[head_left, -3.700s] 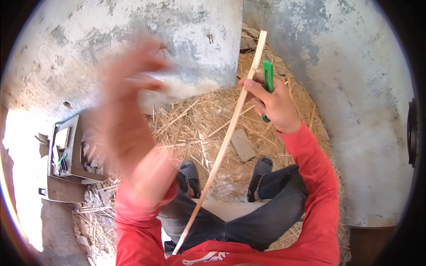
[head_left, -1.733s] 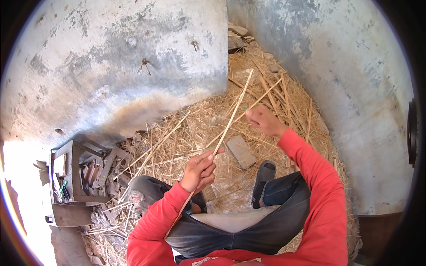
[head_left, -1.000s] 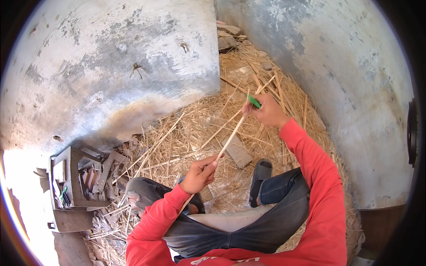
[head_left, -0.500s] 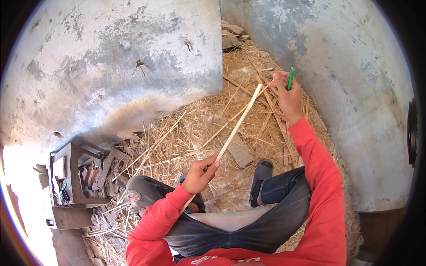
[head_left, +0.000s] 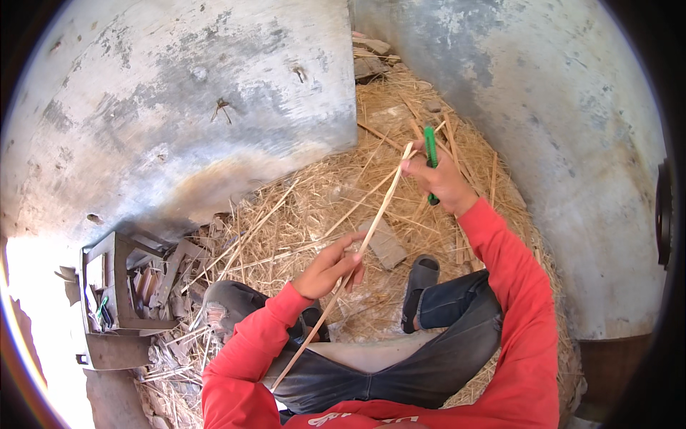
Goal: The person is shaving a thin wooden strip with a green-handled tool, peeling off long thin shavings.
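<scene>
Right grip (head_left: 444, 179) holds green cutter (head_left: 431, 146) and stick (head_left: 380, 214), left grip (head_left: 327, 269) the stick alone, clear of the wall edge (head_left: 352, 107).

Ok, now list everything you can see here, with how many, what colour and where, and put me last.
pale strip: one, cream, slanting across the middle
cutter: one, green, in the right hand
straw: uncountable, yellowish, over the ground
loose strips: many, tan, on the straw
flat block: one, grey, centre
wooden frame: one, dark, far left
small item: one, green and dark, in the wooden frame
walls: two, mottled grey-white, back and right
rubble: several, grey-brown, where the walls meet
dark object: one, black, right edge
sandals: two, dark grey, on your feet
trousers: one pair, dark blue-grey, lower middle
top: one, red, bottom
left hand: one, bare, at the pale strip's middle
right hand: one, bare, near its upper end
</scene>
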Action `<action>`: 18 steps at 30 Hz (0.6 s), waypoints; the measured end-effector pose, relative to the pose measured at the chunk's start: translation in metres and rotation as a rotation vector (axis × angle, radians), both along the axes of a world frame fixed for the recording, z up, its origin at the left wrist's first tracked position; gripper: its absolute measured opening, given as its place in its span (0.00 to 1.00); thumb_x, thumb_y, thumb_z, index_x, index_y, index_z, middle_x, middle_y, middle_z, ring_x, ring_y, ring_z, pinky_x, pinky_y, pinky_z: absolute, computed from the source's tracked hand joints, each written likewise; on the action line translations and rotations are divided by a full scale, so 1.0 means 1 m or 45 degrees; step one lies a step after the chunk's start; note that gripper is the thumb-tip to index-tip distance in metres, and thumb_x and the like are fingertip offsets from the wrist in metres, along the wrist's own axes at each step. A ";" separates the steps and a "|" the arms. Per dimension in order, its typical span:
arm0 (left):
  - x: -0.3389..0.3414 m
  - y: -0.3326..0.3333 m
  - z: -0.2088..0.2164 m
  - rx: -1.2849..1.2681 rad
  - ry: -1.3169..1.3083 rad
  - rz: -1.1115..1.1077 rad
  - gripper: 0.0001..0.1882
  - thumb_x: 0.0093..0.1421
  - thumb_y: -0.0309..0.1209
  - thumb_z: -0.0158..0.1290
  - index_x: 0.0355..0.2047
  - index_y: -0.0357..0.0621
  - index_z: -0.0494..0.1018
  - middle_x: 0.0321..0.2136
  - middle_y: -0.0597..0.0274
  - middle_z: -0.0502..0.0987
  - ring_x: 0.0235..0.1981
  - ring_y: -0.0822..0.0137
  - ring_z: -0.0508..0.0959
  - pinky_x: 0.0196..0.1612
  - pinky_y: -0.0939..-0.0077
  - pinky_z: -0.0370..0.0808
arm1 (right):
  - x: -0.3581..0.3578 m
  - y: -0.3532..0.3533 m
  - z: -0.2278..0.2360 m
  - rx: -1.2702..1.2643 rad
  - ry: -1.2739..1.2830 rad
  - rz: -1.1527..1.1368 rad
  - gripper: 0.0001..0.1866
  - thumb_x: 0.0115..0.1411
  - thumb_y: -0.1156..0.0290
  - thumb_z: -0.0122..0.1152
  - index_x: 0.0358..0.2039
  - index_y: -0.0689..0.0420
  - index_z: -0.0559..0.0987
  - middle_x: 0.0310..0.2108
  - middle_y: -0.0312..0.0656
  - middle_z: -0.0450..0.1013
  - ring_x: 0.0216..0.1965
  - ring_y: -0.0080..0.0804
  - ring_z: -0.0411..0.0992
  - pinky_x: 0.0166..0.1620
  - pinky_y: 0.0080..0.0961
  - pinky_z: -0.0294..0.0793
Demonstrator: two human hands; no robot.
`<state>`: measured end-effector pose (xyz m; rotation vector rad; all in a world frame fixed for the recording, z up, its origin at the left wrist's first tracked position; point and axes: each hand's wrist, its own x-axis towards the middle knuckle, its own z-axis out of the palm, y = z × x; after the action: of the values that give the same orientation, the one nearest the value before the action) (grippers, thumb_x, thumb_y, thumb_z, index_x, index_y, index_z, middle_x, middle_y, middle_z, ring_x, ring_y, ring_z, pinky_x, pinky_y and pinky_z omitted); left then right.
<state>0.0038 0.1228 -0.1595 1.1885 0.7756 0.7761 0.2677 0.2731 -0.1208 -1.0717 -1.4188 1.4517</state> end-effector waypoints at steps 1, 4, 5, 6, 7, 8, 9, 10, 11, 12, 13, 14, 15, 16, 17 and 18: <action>0.005 0.002 0.005 0.008 0.037 0.093 0.24 0.75 0.35 0.40 0.68 0.39 0.58 0.19 0.65 0.71 0.16 0.77 0.70 0.20 0.82 0.67 | -0.009 -0.008 -0.001 -0.006 -0.033 0.041 0.36 0.60 0.61 0.71 0.61 0.69 0.65 0.30 0.39 0.79 0.16 0.15 0.62 0.18 0.16 0.59; 0.010 0.011 0.000 -0.056 -0.040 0.177 0.24 0.75 0.33 0.41 0.68 0.38 0.57 0.19 0.67 0.69 0.15 0.77 0.68 0.20 0.84 0.66 | -0.032 -0.032 0.000 0.075 -0.174 0.084 0.35 0.60 0.62 0.71 0.60 0.67 0.66 0.29 0.38 0.78 0.19 0.18 0.68 0.22 0.19 0.64; 0.010 0.012 -0.002 -0.075 -0.066 0.214 0.26 0.75 0.31 0.42 0.70 0.38 0.55 0.18 0.71 0.65 0.14 0.80 0.64 0.19 0.85 0.62 | -0.039 -0.038 -0.002 0.170 -0.229 0.053 0.34 0.60 0.62 0.70 0.59 0.67 0.66 0.29 0.38 0.77 0.20 0.20 0.69 0.24 0.21 0.66; 0.009 0.013 -0.007 -0.036 -0.055 0.240 0.26 0.75 0.31 0.42 0.70 0.38 0.55 0.18 0.72 0.64 0.15 0.81 0.62 0.19 0.84 0.61 | -0.042 -0.041 -0.004 0.265 -0.283 0.020 0.32 0.61 0.62 0.70 0.58 0.67 0.67 0.29 0.37 0.76 0.21 0.22 0.71 0.26 0.23 0.67; 0.009 0.013 -0.013 0.004 -0.044 0.265 0.26 0.75 0.31 0.42 0.70 0.38 0.55 0.19 0.73 0.63 0.15 0.81 0.61 0.19 0.84 0.60 | -0.040 -0.038 -0.008 0.845 -0.578 -0.039 0.30 0.65 0.56 0.63 0.57 0.66 0.70 0.24 0.40 0.75 0.23 0.28 0.74 0.28 0.28 0.69; 0.006 0.011 -0.018 0.039 -0.030 0.300 0.27 0.75 0.31 0.42 0.70 0.38 0.55 0.19 0.74 0.62 0.15 0.82 0.60 0.19 0.84 0.58 | -0.043 -0.043 -0.003 0.736 -0.630 -0.006 0.30 0.66 0.52 0.60 0.55 0.66 0.71 0.24 0.44 0.76 0.24 0.35 0.75 0.29 0.32 0.71; 0.006 0.008 -0.019 0.017 -0.037 0.319 0.26 0.75 0.31 0.43 0.70 0.37 0.55 0.19 0.75 0.61 0.15 0.82 0.59 0.19 0.84 0.57 | -0.044 -0.053 0.010 0.629 -0.684 0.026 0.31 0.67 0.48 0.56 0.54 0.66 0.72 0.24 0.48 0.76 0.24 0.43 0.76 0.30 0.37 0.72; 0.007 0.005 -0.020 -0.006 -0.043 0.338 0.26 0.75 0.31 0.43 0.70 0.37 0.56 0.19 0.75 0.60 0.15 0.82 0.58 0.19 0.83 0.56 | -0.046 -0.058 0.016 0.522 -0.737 0.059 0.33 0.67 0.44 0.53 0.52 0.66 0.74 0.25 0.53 0.77 0.25 0.50 0.77 0.31 0.42 0.73; 0.010 0.003 -0.020 -0.027 -0.056 0.346 0.26 0.75 0.31 0.43 0.70 0.37 0.57 0.19 0.76 0.59 0.16 0.82 0.58 0.19 0.83 0.55 | -0.045 -0.060 0.016 0.565 -0.793 0.024 0.32 0.68 0.43 0.52 0.49 0.65 0.75 0.23 0.54 0.76 0.25 0.51 0.77 0.31 0.42 0.73; 0.011 0.003 -0.020 -0.025 -0.061 0.347 0.26 0.75 0.32 0.43 0.70 0.37 0.57 0.19 0.75 0.59 0.17 0.82 0.58 0.19 0.83 0.56 | -0.044 -0.061 0.016 0.607 -0.849 -0.010 0.32 0.68 0.42 0.50 0.46 0.64 0.77 0.22 0.55 0.75 0.25 0.53 0.77 0.30 0.43 0.73; 0.011 0.002 -0.021 -0.024 -0.065 0.349 0.25 0.75 0.32 0.43 0.69 0.38 0.58 0.20 0.75 0.59 0.17 0.82 0.58 0.20 0.84 0.57 | -0.044 -0.062 0.016 0.650 -0.904 -0.044 0.33 0.68 0.41 0.48 0.44 0.64 0.79 0.21 0.55 0.75 0.25 0.55 0.76 0.30 0.43 0.73; 0.011 0.002 -0.023 -0.022 -0.068 0.355 0.25 0.75 0.32 0.43 0.69 0.38 0.59 0.20 0.75 0.60 0.18 0.82 0.59 0.20 0.84 0.58 | -0.044 -0.063 0.017 0.621 -0.984 0.010 0.33 0.68 0.40 0.48 0.40 0.63 0.80 0.20 0.55 0.74 0.24 0.55 0.76 0.29 0.44 0.73; 0.009 0.002 -0.025 -0.063 -0.123 0.380 0.25 0.75 0.32 0.43 0.69 0.38 0.59 0.20 0.75 0.59 0.18 0.82 0.58 0.20 0.84 0.57 | -0.045 -0.065 0.019 0.591 -1.064 0.065 0.33 0.68 0.40 0.48 0.36 0.63 0.81 0.19 0.55 0.74 0.24 0.56 0.75 0.29 0.45 0.73; 0.006 0.003 -0.026 -0.103 -0.178 0.406 0.25 0.76 0.32 0.43 0.69 0.39 0.59 0.20 0.75 0.59 0.18 0.82 0.57 0.20 0.84 0.57 | -0.046 -0.067 0.020 0.562 -1.143 0.122 0.34 0.68 0.39 0.48 0.32 0.62 0.82 0.18 0.56 0.73 0.23 0.56 0.75 0.28 0.46 0.72; 0.005 0.004 -0.025 -0.141 -0.232 0.430 0.25 0.76 0.32 0.42 0.69 0.39 0.59 0.19 0.74 0.58 0.18 0.81 0.57 0.20 0.84 0.57 | -0.048 -0.071 0.018 0.604 -1.121 0.154 0.34 0.68 0.39 0.48 0.30 0.61 0.82 0.17 0.55 0.73 0.22 0.56 0.75 0.28 0.46 0.72; 0.003 0.006 -0.024 -0.159 -0.257 0.437 0.24 0.76 0.33 0.43 0.69 0.39 0.60 0.19 0.75 0.56 0.17 0.81 0.55 0.20 0.84 0.55 | -0.053 -0.078 0.015 0.645 -1.099 0.186 0.34 0.68 0.40 0.48 0.27 0.61 0.82 0.16 0.55 0.72 0.22 0.56 0.74 0.27 0.46 0.72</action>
<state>0.0073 0.1284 -0.1839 0.8594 0.8569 1.0958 0.2149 0.1954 -0.1060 -1.3260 -2.3410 0.6198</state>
